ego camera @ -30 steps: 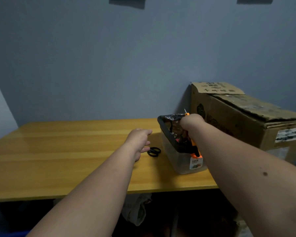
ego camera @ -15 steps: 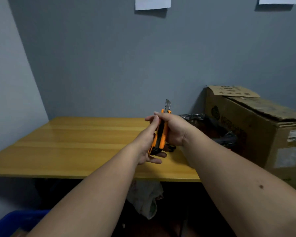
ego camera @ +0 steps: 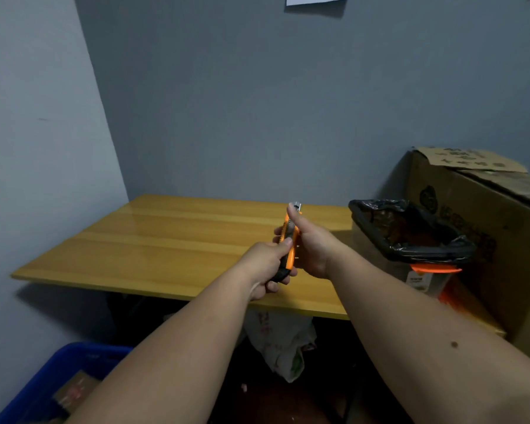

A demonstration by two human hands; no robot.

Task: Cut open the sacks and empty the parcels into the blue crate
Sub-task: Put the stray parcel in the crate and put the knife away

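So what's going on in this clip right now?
A person holds an orange box cutter upright over the wooden table with both hands: the left hand grips the lower end, and the right hand wraps the upper part, thumb up near the blade tip. No sack is being cut yet. A blue crate sits on the floor at lower left, and a bin with a black liner stands on the table beside a cardboard box.

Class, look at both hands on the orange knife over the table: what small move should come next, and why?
Probably turn toward a sack with the knife. Both the left hand and right hand grip the orange utility knife, whose blade tip shows only slightly above the thumb. No sack lies on the wooden table, and the blue crate sits low at left.
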